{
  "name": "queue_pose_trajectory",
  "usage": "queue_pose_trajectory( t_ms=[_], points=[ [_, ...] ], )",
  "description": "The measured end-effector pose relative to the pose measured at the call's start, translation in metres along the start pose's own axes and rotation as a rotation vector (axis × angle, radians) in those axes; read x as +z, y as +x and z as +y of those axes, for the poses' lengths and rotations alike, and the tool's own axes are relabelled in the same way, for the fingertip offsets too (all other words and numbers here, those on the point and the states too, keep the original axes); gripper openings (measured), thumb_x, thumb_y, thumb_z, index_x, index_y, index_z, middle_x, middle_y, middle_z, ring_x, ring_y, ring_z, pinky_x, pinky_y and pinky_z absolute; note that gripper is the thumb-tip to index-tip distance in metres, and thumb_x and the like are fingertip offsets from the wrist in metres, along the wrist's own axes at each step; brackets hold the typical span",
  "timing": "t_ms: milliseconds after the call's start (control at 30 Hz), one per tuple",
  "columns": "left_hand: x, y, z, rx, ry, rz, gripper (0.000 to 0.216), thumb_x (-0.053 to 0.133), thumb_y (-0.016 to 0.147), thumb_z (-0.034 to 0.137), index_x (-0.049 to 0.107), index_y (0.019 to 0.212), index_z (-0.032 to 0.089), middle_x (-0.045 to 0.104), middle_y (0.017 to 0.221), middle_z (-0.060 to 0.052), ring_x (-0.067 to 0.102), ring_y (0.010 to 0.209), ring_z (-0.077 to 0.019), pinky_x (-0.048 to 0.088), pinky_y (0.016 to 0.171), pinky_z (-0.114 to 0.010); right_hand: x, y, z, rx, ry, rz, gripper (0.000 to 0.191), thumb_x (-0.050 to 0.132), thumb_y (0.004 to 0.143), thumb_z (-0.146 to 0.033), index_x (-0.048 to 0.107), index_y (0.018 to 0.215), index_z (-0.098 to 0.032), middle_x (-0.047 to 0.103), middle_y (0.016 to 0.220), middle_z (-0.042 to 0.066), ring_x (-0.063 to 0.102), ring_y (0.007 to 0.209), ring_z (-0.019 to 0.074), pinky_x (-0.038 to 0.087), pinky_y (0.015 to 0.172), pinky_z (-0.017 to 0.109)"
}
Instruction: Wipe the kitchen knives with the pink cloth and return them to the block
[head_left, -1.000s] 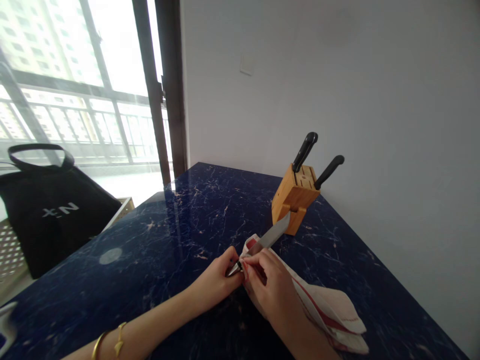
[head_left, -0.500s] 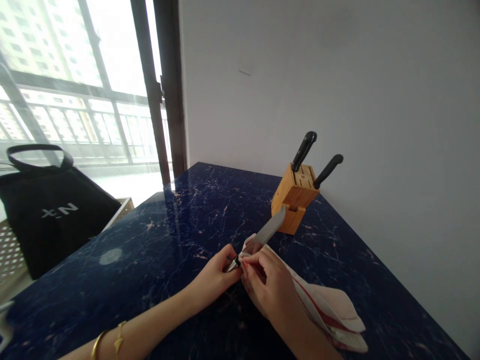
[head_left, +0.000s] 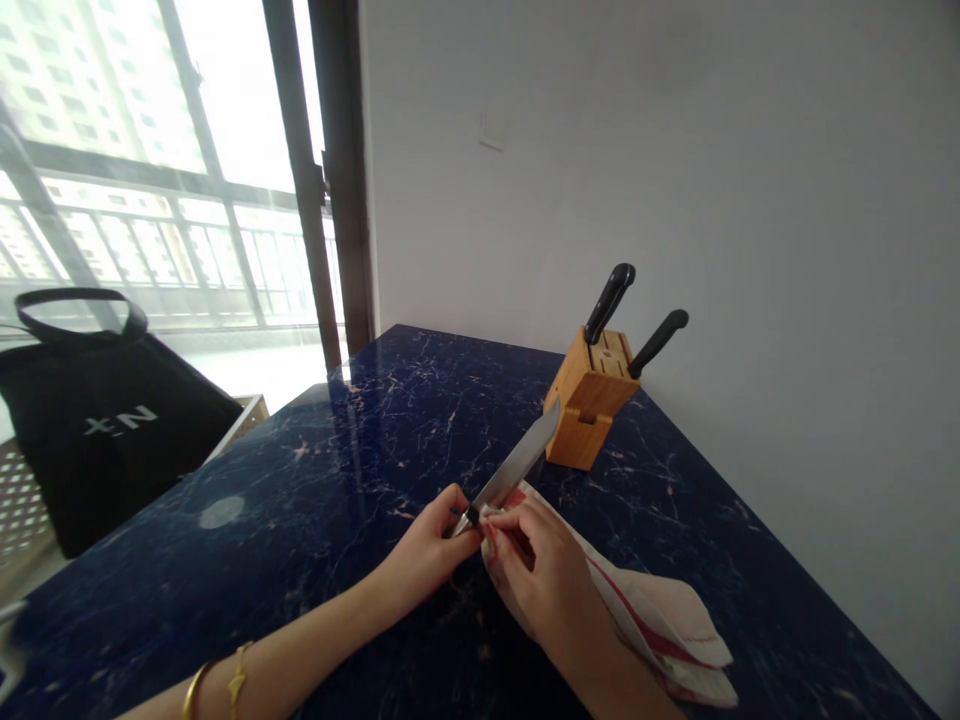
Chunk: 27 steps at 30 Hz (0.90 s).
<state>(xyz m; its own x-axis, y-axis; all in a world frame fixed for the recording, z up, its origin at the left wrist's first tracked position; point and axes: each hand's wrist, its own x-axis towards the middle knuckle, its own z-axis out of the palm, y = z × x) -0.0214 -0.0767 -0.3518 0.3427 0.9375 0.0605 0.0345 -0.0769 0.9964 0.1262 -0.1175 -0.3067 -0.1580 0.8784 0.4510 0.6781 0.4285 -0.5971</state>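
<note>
My left hand (head_left: 431, 540) is closed round the handle of a kitchen knife (head_left: 523, 458), whose bare blade slants up and away to the right. Against the heel of that blade, my right hand (head_left: 544, 560) pinches a corner of a white cloth with red stripes (head_left: 660, 615). The rest of the cloth trails under my right wrist onto the table. Beyond the blade's tip stands a wooden knife block (head_left: 589, 400). Two black-handled knives sit in its slots, one upright (head_left: 610, 303) at the left and one leaning (head_left: 658, 343) at the right.
The dark blue marbled table (head_left: 420, 400) runs up to a pale wall (head_left: 675, 180). At the far left a black bag (head_left: 105, 430) rests by a basket (head_left: 22, 510). Part of a white object (head_left: 9, 650) shows at the left edge, and a window lies behind.
The knife blade has swung slightly left, its tip now left of where it was. The cloth's near end has shifted beside the blade. Both hands keep their hold.
</note>
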Motion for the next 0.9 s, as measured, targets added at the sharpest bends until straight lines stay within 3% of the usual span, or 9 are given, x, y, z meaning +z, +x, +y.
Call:
queue_pose_trajectory(
  t_ms=[367, 667, 900],
  points=[
    [0.001, -0.008, 0.027, -0.010, 0.167, -0.044, 0.015, 0.050, 0.076, 0.027, 0.038, 0.072, 0.019, 0.039, 0.053, 0.009, 0.033, 0.050, -0.0074, 0.024, 0.046, -0.019, -0.001, 0.000, -0.001, -0.041, 0.051, 0.014, 0.014, 0.045, 0.081, -0.014, 0.058, 0.082, -0.020, 0.059, 0.085, 0.005, 0.055, 0.084, 0.0172, 0.045, 0.078, 0.032],
    [0.004, -0.012, 0.025, 0.097, 0.277, -0.061, 0.011, 0.048, 0.075, 0.022, 0.037, 0.072, 0.020, 0.040, 0.057, 0.008, 0.033, 0.053, -0.0084, 0.028, 0.048, -0.019, -0.001, -0.001, -0.003, -0.041, 0.083, 0.021, 0.013, 0.045, 0.083, -0.018, 0.058, 0.084, -0.020, 0.059, 0.085, 0.005, 0.055, 0.085, 0.0172, 0.045, 0.078, 0.031],
    [0.004, -0.010, 0.022, 0.069, 0.229, -0.041, 0.013, 0.049, 0.074, 0.022, 0.037, 0.071, 0.019, 0.039, 0.056, 0.008, 0.034, 0.053, -0.0081, 0.027, 0.048, -0.019, -0.002, 0.001, -0.004, -0.042, 0.066, 0.007, 0.014, 0.044, 0.083, -0.016, 0.058, 0.084, -0.021, 0.059, 0.086, 0.004, 0.055, 0.085, 0.0168, 0.044, 0.078, 0.031]
  ],
)
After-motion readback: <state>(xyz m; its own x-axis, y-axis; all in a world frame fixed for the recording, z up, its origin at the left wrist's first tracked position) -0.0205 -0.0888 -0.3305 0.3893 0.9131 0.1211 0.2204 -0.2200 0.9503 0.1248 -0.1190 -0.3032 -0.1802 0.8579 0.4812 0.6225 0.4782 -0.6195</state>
